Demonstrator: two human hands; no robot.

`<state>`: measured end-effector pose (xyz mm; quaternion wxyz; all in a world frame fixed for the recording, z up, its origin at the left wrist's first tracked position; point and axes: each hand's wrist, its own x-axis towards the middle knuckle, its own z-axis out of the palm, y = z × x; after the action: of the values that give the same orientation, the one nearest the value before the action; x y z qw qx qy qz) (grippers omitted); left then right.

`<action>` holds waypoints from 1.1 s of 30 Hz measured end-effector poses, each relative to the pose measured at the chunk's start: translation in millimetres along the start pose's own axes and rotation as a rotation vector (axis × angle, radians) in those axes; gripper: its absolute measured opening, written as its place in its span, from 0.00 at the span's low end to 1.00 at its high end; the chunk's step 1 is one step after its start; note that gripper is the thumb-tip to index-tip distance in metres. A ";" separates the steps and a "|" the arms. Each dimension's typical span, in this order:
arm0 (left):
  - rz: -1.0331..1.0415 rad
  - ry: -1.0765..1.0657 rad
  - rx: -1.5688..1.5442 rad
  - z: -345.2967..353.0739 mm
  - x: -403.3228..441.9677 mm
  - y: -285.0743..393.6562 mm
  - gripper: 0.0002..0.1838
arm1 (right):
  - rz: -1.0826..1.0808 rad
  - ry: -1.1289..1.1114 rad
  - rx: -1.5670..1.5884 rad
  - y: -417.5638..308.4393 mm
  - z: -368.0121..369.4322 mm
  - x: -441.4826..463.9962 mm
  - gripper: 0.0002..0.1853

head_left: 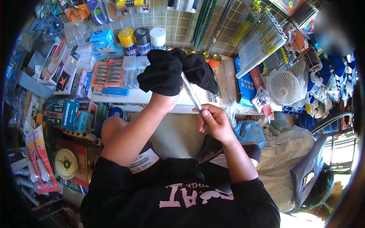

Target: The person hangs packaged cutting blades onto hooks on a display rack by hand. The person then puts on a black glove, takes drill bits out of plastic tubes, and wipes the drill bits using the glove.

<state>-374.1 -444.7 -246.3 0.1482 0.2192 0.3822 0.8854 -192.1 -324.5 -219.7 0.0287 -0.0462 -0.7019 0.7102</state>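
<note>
A bunched black cloth (161, 72) covers most of my left hand (171, 100), which holds it up above the front of the white shelf. Only the wrist and the heel of that hand show, and its fingers are hidden in the folds. In my right hand (215, 121) is the lower end of a slim, shiny, clear-and-silver stick (193, 93), pinched between thumb and fingers. The stick slants up to the left, its upper end against the cloth. What exactly the stick is, I cannot make out.
Spray cans (142, 41) and orange-backed packs (108, 73) stand on the white shelf (133, 99). Left of me are screwdriver boxes (62, 114) and a dial scale (66, 163). A white fan (282, 87) and hanging packs (262, 38) are at right.
</note>
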 end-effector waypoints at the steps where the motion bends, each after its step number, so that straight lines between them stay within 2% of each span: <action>1: -0.072 -0.118 -0.085 11.4 -4.3 14.7 0.13 | 0.022 0.003 0.072 0.4 1.0 -1.2 0.15; 2: -0.153 -0.230 -0.160 23.0 -8.6 29.6 0.19 | 0.033 -0.007 0.086 1.0 1.7 -1.8 0.15; 4: 0.042 -0.144 0.219 13.9 -8.3 23.1 0.20 | 0.054 -0.027 0.112 1.1 0.8 0.7 0.16; 7: 0.306 -0.078 0.339 14.1 -6.9 25.6 0.13 | 0.025 -0.113 0.070 1.8 4.2 2.2 0.16; 8: 0.333 -0.098 0.418 15.0 -9.2 31.6 0.12 | -0.032 -0.118 0.096 7.2 8.3 2.3 0.17; 11: 0.374 -0.164 0.719 12.0 -8.8 34.3 0.12 | -0.056 -0.055 -0.046 12.2 14.6 5.2 0.16; 12: 0.433 -0.208 0.796 12.2 -7.3 37.6 0.12 | 0.006 -0.025 -0.058 11.5 14.4 5.4 0.15; 15: 0.662 -0.236 1.040 8.5 4.7 45.0 0.11 | -0.047 0.036 -0.147 9.9 11.0 9.1 0.13; 16: 0.664 -0.139 1.207 11.3 8.6 58.1 0.10 | -0.147 0.087 -0.276 0.6 8.5 13.4 0.10; 17: 0.653 -0.044 1.374 14.1 12.6 71.2 0.10 | -0.267 0.183 -0.566 -0.6 -0.8 17.8 0.08; 18: 0.479 -0.013 1.005 3.6 24.2 70.5 0.11 | -0.289 0.276 -0.655 2.8 -8.0 22.2 0.08; 19: 0.352 0.045 0.497 -6.8 35.7 69.9 0.14 | -0.312 0.370 -0.742 9.8 -14.8 26.8 0.07; 20: 0.292 0.151 0.073 -17.0 47.3 69.5 0.18 | -0.192 0.433 -0.705 18.7 -23.2 33.1 0.09; 21: 0.279 0.088 -0.061 -10.3 51.5 91.3 0.19 | -0.074 0.494 -0.666 30.1 -32.4 40.0 0.10; 22: 0.287 0.132 -0.020 -11.7 51.4 92.2 0.19 | 0.043 0.553 -0.628 41.6 -40.0 45.8 0.11; 25: 0.301 0.165 0.049 -17.2 53.1 91.8 0.19 | 0.067 0.618 -0.831 75.2 -57.9 58.1 0.14; 27: 0.299 0.048 0.034 -20.5 54.8 89.3 0.19 | 0.074 0.629 -0.922 92.6 -61.6 64.0 0.17; 28: 0.255 0.167 0.034 -14.1 52.5 85.4 0.20 | 0.080 0.636 -0.957 98.6 -60.4 67.2 0.17; 33: 0.189 0.105 0.024 -23.1 53.5 76.9 0.18 | 0.085 0.636 -1.051 113.3 -53.3 81.2 0.18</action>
<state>-439.1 -486.9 -188.7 0.0411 0.2093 0.3778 0.9010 -264.4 -264.3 -335.6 0.1816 -0.2916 -0.9128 0.2210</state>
